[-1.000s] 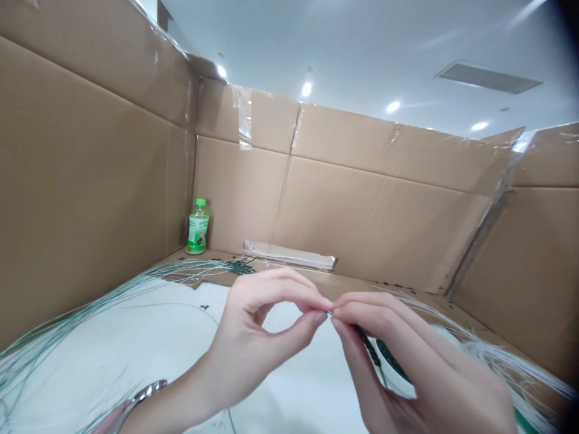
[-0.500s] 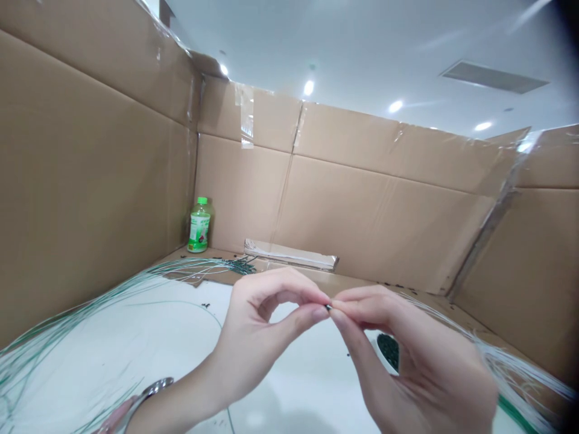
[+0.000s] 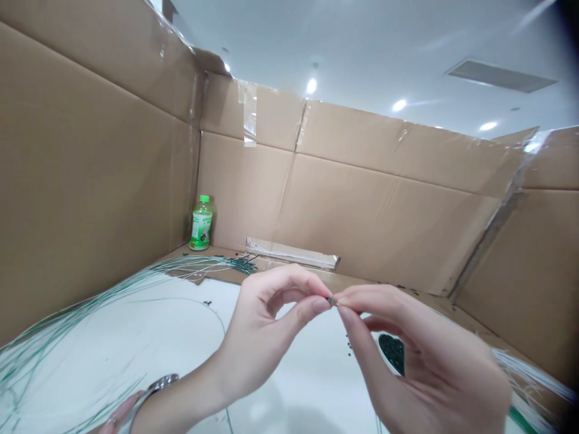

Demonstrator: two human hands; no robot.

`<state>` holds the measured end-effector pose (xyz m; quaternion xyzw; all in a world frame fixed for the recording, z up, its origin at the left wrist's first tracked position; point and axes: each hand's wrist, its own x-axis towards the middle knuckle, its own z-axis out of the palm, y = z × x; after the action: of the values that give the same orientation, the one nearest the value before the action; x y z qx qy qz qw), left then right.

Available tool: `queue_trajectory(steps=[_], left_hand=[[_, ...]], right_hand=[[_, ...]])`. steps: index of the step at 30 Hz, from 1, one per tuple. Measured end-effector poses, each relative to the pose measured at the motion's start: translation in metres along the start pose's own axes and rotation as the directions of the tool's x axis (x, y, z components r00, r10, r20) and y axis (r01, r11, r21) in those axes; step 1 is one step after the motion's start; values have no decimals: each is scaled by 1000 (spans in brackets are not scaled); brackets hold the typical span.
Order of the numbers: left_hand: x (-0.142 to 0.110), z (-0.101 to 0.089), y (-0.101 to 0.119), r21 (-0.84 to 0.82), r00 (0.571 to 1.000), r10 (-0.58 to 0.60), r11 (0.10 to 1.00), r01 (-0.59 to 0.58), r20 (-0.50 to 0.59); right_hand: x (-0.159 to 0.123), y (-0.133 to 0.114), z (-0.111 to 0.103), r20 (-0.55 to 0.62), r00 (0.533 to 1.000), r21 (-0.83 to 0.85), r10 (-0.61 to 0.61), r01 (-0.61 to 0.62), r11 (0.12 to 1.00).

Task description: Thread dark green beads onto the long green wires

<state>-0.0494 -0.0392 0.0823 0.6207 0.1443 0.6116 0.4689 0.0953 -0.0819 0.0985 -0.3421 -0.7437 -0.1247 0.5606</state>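
Observation:
My left hand [image 3: 275,322] reaches in with thumb and index finger pinched on a tiny dark piece [image 3: 331,301], perhaps a small sleeve or bead. Fingertip to fingertip with it, my right hand [image 3: 420,349] is closed in a pinch on a thin pale tip [image 3: 336,304], which looks like a wire end. Most of what the right fingers grip is hidden. A bowl of small dark pieces [image 3: 392,353] stands partly behind my right hand. One thin green wire [image 3: 212,312] curves over the white surface and passes behind my left wrist.
Long green wires [image 3: 113,289] spread along the left, their dark ends bunched at the back. White wires [image 3: 534,374] lie at the right. A green-capped bottle [image 3: 201,223] stands in the back corner near a cardboard strip [image 3: 294,254]. Cardboard walls [image 3: 362,211] enclose the white surface [image 3: 149,337].
My hands have shifted slightly, the right one a little to the right. A narrow gap now shows between the fingertips, exposing more of the dark piece and the pale tip.

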Motion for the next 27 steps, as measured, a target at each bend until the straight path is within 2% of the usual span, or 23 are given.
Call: queue_trajectory(steps=[5, 9, 17, 27], left_hand=[[1, 1, -1, -178, 993, -114, 978, 110, -11], [0, 3, -2, -243, 986, -167, 956, 168, 24], [1, 3, 2, -243, 986, -158, 956, 165, 50], [2, 2, 1, -178, 988, -154, 972, 156, 25]], right_hand=[[1, -2, -1, -6, 1000, -22, 26, -27, 999], [1, -3, 1, -14, 999, -18, 44, -45, 999], [1, 0, -1, 36, 999, -68, 41, -38, 997], [1, 0, -2, 59, 998, -116, 30, -23, 993]])
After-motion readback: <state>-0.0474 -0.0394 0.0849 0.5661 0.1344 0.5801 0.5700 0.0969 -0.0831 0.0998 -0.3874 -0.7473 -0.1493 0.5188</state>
